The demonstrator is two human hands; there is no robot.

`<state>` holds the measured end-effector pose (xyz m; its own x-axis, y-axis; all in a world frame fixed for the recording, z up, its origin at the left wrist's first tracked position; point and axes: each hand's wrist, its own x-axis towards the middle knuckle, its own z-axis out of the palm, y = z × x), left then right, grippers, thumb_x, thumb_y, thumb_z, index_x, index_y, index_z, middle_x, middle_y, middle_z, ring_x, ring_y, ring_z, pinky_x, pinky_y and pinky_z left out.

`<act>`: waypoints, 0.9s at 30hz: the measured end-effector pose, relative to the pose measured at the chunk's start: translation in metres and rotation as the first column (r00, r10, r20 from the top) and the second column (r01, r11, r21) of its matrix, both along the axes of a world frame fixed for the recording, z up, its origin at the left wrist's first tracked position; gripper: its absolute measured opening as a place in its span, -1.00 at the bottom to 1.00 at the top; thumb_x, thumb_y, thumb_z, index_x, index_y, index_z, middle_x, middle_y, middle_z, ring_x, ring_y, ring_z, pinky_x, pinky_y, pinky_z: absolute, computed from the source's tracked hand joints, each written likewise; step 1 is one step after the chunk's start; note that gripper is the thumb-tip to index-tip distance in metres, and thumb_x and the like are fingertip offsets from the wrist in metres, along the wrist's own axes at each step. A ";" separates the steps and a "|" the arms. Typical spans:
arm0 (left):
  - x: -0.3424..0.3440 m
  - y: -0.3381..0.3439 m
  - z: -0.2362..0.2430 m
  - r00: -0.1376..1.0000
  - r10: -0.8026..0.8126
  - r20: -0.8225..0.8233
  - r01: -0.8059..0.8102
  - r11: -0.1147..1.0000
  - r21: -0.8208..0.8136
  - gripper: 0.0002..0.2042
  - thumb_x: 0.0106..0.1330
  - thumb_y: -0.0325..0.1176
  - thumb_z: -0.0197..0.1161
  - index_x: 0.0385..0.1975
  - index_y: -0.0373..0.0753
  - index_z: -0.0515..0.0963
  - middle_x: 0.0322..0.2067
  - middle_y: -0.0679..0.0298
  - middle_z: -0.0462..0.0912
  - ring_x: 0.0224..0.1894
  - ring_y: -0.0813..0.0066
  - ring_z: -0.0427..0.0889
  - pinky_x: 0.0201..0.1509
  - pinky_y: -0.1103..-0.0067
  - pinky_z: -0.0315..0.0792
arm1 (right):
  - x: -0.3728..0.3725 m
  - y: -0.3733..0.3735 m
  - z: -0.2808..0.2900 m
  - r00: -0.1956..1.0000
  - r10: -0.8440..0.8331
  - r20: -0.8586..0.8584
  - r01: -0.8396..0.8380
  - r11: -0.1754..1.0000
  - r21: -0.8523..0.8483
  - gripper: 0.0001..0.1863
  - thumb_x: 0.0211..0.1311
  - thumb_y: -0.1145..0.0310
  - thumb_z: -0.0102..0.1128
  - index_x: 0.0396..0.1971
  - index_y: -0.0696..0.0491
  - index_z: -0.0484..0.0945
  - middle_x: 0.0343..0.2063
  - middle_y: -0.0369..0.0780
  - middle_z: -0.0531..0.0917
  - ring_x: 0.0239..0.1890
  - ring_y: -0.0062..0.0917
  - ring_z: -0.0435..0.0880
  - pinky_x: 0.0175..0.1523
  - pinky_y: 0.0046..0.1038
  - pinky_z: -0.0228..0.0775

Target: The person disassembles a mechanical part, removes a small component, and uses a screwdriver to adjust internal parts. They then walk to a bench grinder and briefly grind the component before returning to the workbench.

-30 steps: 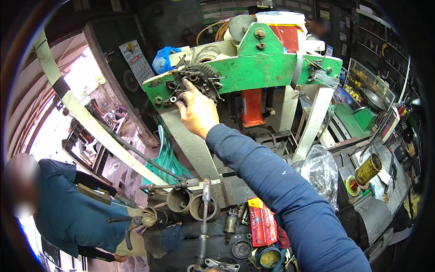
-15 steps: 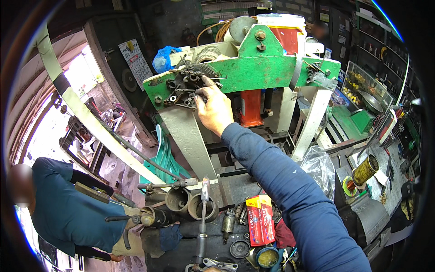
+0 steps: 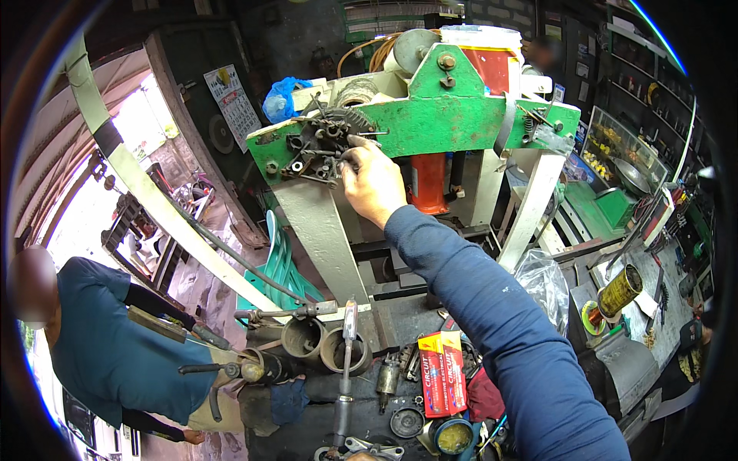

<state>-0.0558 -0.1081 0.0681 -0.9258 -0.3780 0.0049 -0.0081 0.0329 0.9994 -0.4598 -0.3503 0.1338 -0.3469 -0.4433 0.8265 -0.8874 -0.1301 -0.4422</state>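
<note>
Right hand point(image 3: 375, 181) shifted right across metal parts point(image 3: 324, 140).
Curled at their right edge, left side uncovered; can't tell if clamped.

The near edge cut off most of the left hand point(image 3: 363, 456). At left, a person's head point(image 3: 34, 288) was blurred. The right sleeve point(image 3: 507, 323) partly hid a red cloth point(image 3: 484, 396).

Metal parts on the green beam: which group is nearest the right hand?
The left end pile, beside the right hand; the other group is farther right.
</note>
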 end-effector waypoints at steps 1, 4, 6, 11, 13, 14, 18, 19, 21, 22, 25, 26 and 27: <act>0.000 0.000 0.000 1.000 -0.003 -0.001 0.003 1.000 -0.002 -0.64 -0.03 -0.54 0.60 -0.20 -0.26 0.66 0.00 -0.01 0.63 0.09 0.02 0.64 0.20 0.23 0.48 | -0.003 0.000 0.001 0.997 0.019 0.081 -0.017 0.999 -0.029 -0.83 0.29 0.36 0.33 -0.20 0.10 0.72 0.06 -0.08 0.71 -0.02 -0.16 0.74 0.10 -0.25 0.58; -0.001 -0.001 0.000 1.000 -0.001 -0.006 0.001 1.000 0.002 -0.64 -0.03 -0.54 0.60 -0.21 -0.26 0.66 -0.01 0.00 0.63 0.08 0.03 0.65 0.20 0.23 0.48 | -0.012 -0.002 0.006 0.979 -0.054 0.199 0.070 0.994 -0.078 -0.79 0.25 0.34 0.39 -0.22 0.16 0.72 -0.18 -0.05 0.76 -0.14 -0.18 0.76 0.04 -0.28 0.59; -0.001 -0.001 0.000 1.000 0.000 -0.001 0.000 1.000 -0.002 -0.65 -0.03 -0.54 0.60 -0.21 -0.26 0.66 -0.01 0.00 0.63 0.08 0.03 0.65 0.20 0.23 0.48 | -0.018 -0.003 0.009 0.980 -0.039 0.195 0.055 0.996 -0.075 -0.78 0.24 0.30 0.41 -0.22 0.12 0.73 -0.25 -0.06 0.76 -0.14 -0.17 0.76 0.03 -0.25 0.57; -0.001 -0.001 0.001 1.000 0.004 0.002 -0.004 1.000 -0.022 -0.64 -0.05 -0.56 0.60 -0.22 -0.26 0.66 -0.03 0.00 0.64 0.06 0.03 0.66 0.17 0.23 0.50 | -0.023 -0.006 0.021 0.992 -0.096 0.077 0.103 0.990 -0.096 -0.79 0.22 0.26 0.43 -0.26 0.07 0.72 -0.27 -0.10 0.72 -0.18 -0.15 0.74 -0.04 -0.20 0.57; -0.002 -0.001 0.001 1.000 0.002 -0.002 -0.002 0.999 -0.038 -0.64 -0.06 -0.56 0.60 -0.22 -0.26 0.66 -0.04 0.01 0.65 0.06 0.03 0.66 0.16 0.24 0.50 | -0.023 -0.009 0.028 0.980 -0.189 -0.055 0.186 0.981 -0.061 -0.78 0.23 0.22 0.42 -0.27 0.05 0.71 -0.30 -0.13 0.69 -0.24 -0.14 0.74 -0.12 -0.19 0.59; -0.002 -0.001 0.001 1.000 0.003 -0.008 -0.003 0.999 -0.039 -0.64 -0.06 -0.56 0.60 -0.22 -0.25 0.66 -0.04 0.01 0.65 0.05 0.03 0.67 0.16 0.24 0.51 | -0.024 -0.011 0.031 0.971 -0.217 -0.103 0.211 0.975 -0.065 -0.78 0.24 0.21 0.41 -0.26 0.03 0.71 -0.29 -0.13 0.69 -0.25 -0.14 0.74 -0.14 -0.18 0.60; -0.003 -0.002 0.001 0.999 0.011 -0.038 -0.013 0.998 -0.060 -0.64 -0.05 -0.55 0.60 -0.21 -0.25 0.66 -0.06 0.02 0.66 0.04 0.04 0.67 0.13 0.24 0.52 | -0.025 -0.020 0.039 0.922 -0.306 -0.237 0.307 0.951 -0.033 -0.78 0.29 0.15 0.33 -0.23 -0.03 0.68 -0.26 -0.16 0.70 -0.30 -0.17 0.77 -0.18 -0.17 0.64; -0.003 -0.002 0.000 0.999 0.016 -0.045 -0.019 0.997 -0.069 -0.64 -0.05 -0.55 0.60 -0.21 -0.25 0.66 -0.06 0.02 0.66 0.03 0.04 0.68 0.12 0.24 0.53 | -0.025 -0.021 0.040 0.920 -0.306 -0.246 0.308 0.951 -0.030 -0.78 0.28 0.15 0.32 -0.25 -0.03 0.66 -0.26 -0.16 0.69 -0.30 -0.18 0.77 -0.18 -0.16 0.64; -0.002 -0.002 0.000 0.998 0.015 -0.058 -0.020 0.996 -0.084 -0.64 -0.04 -0.55 0.59 -0.20 -0.24 0.66 -0.06 0.02 0.67 0.02 0.03 0.68 0.12 0.24 0.53 | -0.025 -0.023 0.039 0.907 -0.317 -0.276 0.323 0.946 -0.025 -0.79 0.29 0.15 0.29 -0.28 -0.03 0.63 -0.25 -0.17 0.69 -0.31 -0.20 0.78 -0.21 -0.16 0.65; -0.002 -0.002 0.000 0.998 0.009 -0.061 -0.015 0.996 -0.091 -0.64 -0.04 -0.55 0.59 -0.20 -0.24 0.66 -0.05 0.02 0.67 0.02 0.03 0.68 0.11 0.24 0.53 | -0.025 -0.024 0.038 0.897 -0.332 -0.291 0.334 0.941 -0.042 -0.78 0.29 0.14 0.31 -0.25 -0.03 0.65 -0.26 -0.17 0.70 -0.31 -0.19 0.77 -0.21 -0.17 0.64; -0.002 -0.002 -0.001 0.998 0.004 -0.058 -0.008 0.998 -0.062 -0.64 -0.03 -0.54 0.59 -0.20 -0.23 0.66 -0.06 0.02 0.67 0.02 0.02 0.68 0.11 0.24 0.54 | -0.026 -0.025 0.037 0.863 -0.381 -0.333 0.391 0.920 -0.040 -0.75 0.29 0.14 0.33 -0.20 -0.01 0.68 -0.28 -0.17 0.70 -0.33 -0.19 0.76 -0.22 -0.21 0.64; -0.002 -0.002 0.000 0.998 0.005 -0.059 -0.008 0.998 -0.054 -0.64 -0.03 -0.54 0.59 -0.20 -0.23 0.66 -0.06 0.02 0.67 0.02 0.03 0.68 0.11 0.24 0.54 | -0.026 -0.025 0.038 0.860 -0.378 -0.343 0.393 0.919 -0.028 -0.75 0.29 0.14 0.33 -0.22 0.00 0.67 -0.29 -0.16 0.70 -0.34 -0.18 0.76 -0.23 -0.20 0.64; -0.002 -0.002 0.000 0.998 0.005 -0.058 -0.007 0.999 -0.046 -0.64 -0.03 -0.54 0.59 -0.19 -0.23 0.66 -0.06 0.02 0.67 0.02 0.03 0.68 0.11 0.25 0.54 | -0.026 -0.026 0.038 0.856 -0.383 -0.349 0.404 0.915 -0.012 -0.76 0.29 0.14 0.32 -0.23 0.00 0.67 -0.29 -0.15 0.70 -0.35 -0.18 0.76 -0.23 -0.20 0.64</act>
<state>-0.0574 -0.1105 0.0679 -0.9212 -0.3818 0.0757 0.0491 0.0788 0.9957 -0.4855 -0.3758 0.1716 -0.2086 -0.3808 0.9008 -0.9549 0.2783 -0.1035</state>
